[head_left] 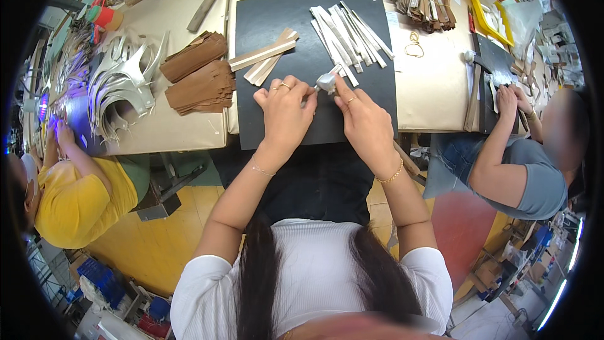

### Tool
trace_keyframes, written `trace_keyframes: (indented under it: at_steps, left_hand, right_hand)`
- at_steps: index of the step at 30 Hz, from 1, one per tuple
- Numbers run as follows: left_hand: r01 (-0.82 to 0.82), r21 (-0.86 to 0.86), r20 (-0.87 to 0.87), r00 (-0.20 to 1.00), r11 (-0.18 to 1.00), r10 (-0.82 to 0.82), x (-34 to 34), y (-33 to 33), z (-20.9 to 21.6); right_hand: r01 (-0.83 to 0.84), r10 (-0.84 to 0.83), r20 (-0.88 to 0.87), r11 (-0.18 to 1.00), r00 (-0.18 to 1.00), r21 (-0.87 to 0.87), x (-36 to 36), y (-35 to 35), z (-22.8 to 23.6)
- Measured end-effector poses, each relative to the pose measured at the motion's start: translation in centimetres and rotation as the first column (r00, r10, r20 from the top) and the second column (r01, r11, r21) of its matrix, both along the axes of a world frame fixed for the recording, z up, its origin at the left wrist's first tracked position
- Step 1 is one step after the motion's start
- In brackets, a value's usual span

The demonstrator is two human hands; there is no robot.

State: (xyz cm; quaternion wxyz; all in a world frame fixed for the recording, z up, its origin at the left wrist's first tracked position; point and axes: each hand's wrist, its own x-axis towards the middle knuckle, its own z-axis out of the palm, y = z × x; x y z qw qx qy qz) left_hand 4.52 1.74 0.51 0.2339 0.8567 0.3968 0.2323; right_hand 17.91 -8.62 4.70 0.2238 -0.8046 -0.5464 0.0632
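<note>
Left grip (286,112) and right grip (367,123) are pinching a small silvery piece (326,82) over the black mat (270,19), tan worktop (434,88) is spreading beneath, white strips (345,36) are lying just beyond, people (82,208) are sitting either side

A: State the viewpoint
B: Head-worn fisheye, the left one of a side-by-side pair, looking steeply down and forward over the wearer's white top (314,277)

A: Orientation?
B: Upright, not mirrored; the image's left is the wearer's left

A: Range to the work?
B: Close; the left hand (286,110) and right hand (368,124) lie near mid-frame, above a black mat (270,25)

A: Coverage?
B: Wide; the worktable (434,63) bows across the upper half, the floor (148,249) shows below, and a dark round border cuts the corners
</note>
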Motion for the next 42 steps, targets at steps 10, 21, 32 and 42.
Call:
trace_keyframes:
  at_steps: [10, 21, 32, 42]
  left_hand:
    - [-0.027, -0.041, 0.014, 1.0, 0.999, 0.028, -1.0, -0.3, 0.2]
    - [-0.029, -0.022, 0.009, 1.0, 0.999, 0.029, -0.9, -0.4, 0.1]
    - [-0.046, -0.054, 0.036, 0.998, 0.997, 0.048, -2.4, -0.8, 0.4]
    - [-0.039, -0.044, 0.021, 0.999, 0.998, 0.04, -2.4, -0.9, 0.4]
  right_hand:
    - [-0.027, 0.029, -0.022, 0.995, 0.999, 0.096, -0.2, -0.1, 1.1]
    - [-0.016, 0.035, -0.085, 0.978, 0.996, 0.21, -0.7, 0.0, 0.6]
    - [-0.054, 0.054, 0.019, 0.998, 0.998, 0.02, -0.6, -0.1, 1.2]
    - [-0.037, 0.047, -0.064, 0.987, 0.997, 0.155, -1.1, 0.2, 0.8]
